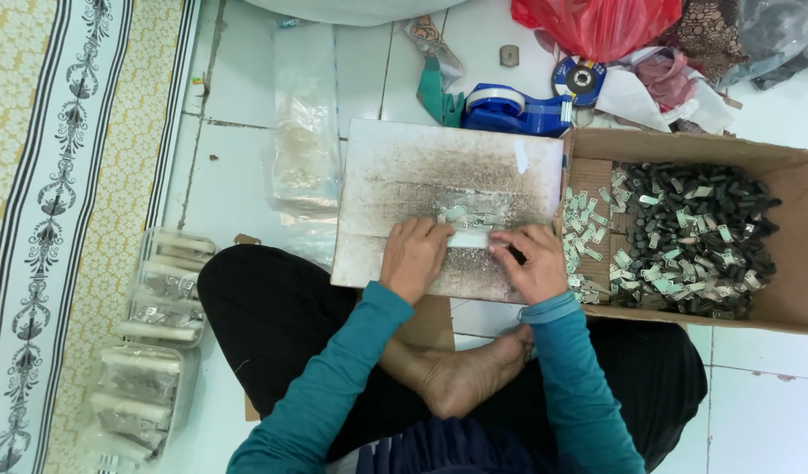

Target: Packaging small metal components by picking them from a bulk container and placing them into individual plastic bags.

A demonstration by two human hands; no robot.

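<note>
Single head-worn view, facing steeply down from above. Close range: lap, board (pixel 448 206) and floor (pixel 246 79) fill frame. No second view.

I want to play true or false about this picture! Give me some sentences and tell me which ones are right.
1. Both hands, the left hand and the right hand, rest on a white board. True.
2. The cardboard box of small dark and silvery parts is to the person's left. False: it is to the right.
3. A blue tape dispenser lies beyond the board. True.
4. The plastic bag at the top is green. False: it is red.
</note>
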